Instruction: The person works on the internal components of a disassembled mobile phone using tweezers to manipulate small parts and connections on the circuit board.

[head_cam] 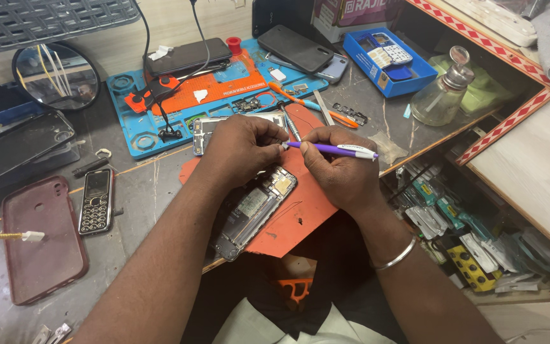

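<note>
Right hand gripping purple pen-like tool, fingers closed round it, tip pointing left toward left hand; left hand pinching something small at fingertips, too small to tell what; both hands hovering over opened phone lying on red mat, circuit board showing; keypad phone and maroon phone case lying well apart at left; blue work mat sitting behind hands; glass bottle standing at right.
</note>
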